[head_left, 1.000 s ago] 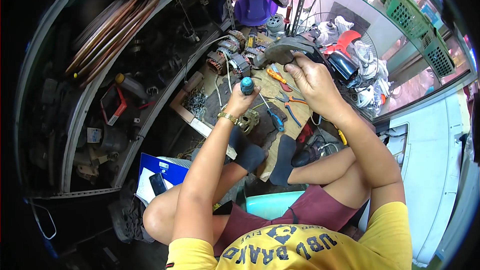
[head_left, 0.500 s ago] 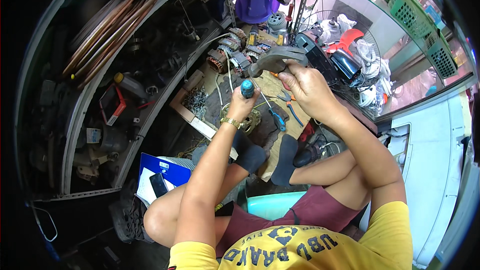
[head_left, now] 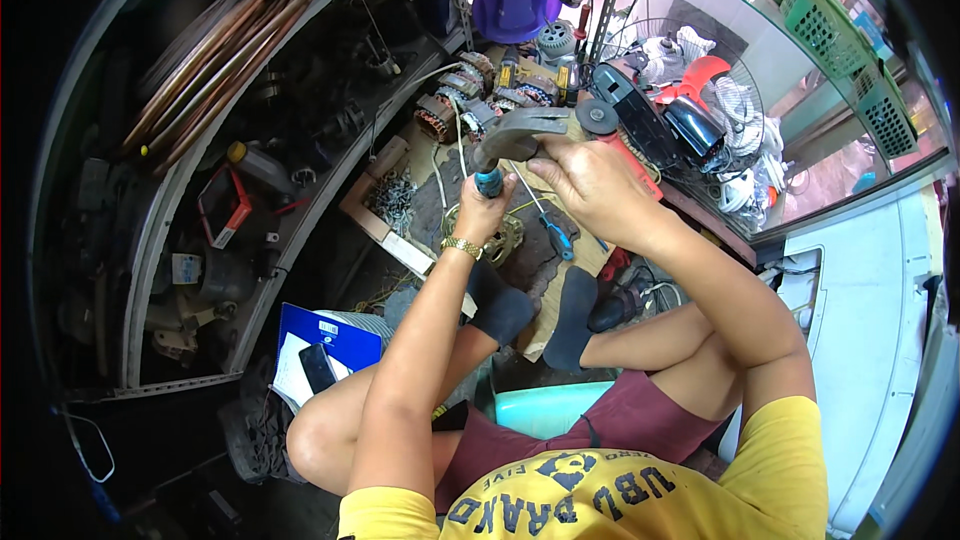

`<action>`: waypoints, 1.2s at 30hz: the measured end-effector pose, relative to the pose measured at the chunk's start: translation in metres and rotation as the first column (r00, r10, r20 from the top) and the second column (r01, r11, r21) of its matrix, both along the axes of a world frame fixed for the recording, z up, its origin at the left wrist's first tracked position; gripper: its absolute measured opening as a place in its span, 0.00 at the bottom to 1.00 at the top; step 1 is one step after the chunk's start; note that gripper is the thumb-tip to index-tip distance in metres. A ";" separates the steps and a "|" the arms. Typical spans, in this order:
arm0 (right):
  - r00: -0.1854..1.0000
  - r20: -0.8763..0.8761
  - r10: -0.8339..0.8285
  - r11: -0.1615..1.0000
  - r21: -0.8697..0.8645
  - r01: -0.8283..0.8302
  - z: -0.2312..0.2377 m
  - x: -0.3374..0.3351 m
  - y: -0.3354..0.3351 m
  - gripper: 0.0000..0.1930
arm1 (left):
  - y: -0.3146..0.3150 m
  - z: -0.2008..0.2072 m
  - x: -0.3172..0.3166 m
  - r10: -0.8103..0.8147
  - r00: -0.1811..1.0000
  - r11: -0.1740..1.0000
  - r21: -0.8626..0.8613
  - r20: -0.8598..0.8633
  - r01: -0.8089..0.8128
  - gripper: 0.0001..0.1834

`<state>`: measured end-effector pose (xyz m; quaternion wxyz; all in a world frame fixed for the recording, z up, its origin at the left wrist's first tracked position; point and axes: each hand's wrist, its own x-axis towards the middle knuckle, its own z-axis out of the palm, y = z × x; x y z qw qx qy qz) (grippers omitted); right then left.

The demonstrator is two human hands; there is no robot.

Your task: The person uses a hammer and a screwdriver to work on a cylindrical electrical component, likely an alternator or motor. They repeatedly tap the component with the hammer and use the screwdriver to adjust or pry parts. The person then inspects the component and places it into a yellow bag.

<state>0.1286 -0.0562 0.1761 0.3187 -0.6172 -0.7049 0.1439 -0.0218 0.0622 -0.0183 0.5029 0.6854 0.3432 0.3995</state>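
Note:
Wrapped around a tool with a teal handle point(head_left: 489, 185) is my left hand point(head_left: 480, 215); the tool points downward, and its working end is hidden below the fist. My right hand point(head_left: 590, 178) is closed on a claw hammer point(head_left: 515, 130). The hammer's head is right at the top of the teal handle and looks to be touching it. Under my left hand lies a round yellowish metal part point(head_left: 508, 240), partly covered. A blue-handled screwdriver point(head_left: 558, 238) rests on the board beside it.
Several copper-wound motor stators point(head_left: 435, 120) sit at the far side. A red angle grinder point(head_left: 632, 162) lies right of the hammer. Metal scraps fill a wooden tray point(head_left: 362, 202) at left. A shelf point(head_left: 215, 230) with dark parts stands left; a white panel point(head_left: 850, 330) is at right.
The hammer has come down and left with my right hand, onto the teal handle's top. My left hand stays nearly in place. The grinder now shows more; the pliers are mostly covered.

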 end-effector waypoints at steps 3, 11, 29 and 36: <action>0.994 0.106 0.004 0.999 0.033 -0.007 -0.009 -0.006 -0.003 0.12 | -0.007 0.003 0.011 0.001 0.999 0.995 0.095 0.046 -0.006 0.06; 0.991 0.017 0.131 0.788 0.606 -0.114 0.114 -0.037 0.004 0.11 | 0.002 -0.010 0.005 0.011 0.997 1.000 -0.019 0.075 -0.009 0.14; 0.978 0.206 -0.026 0.989 0.147 -0.005 0.039 -0.014 0.008 0.14 | 0.001 -0.003 0.016 -0.032 0.995 0.996 -0.076 0.089 0.039 0.11; 0.970 0.236 0.056 0.936 0.327 -0.133 0.115 -0.027 0.026 0.14 | 0.010 -0.005 -0.001 -0.018 0.999 1.000 0.019 -0.045 0.018 0.14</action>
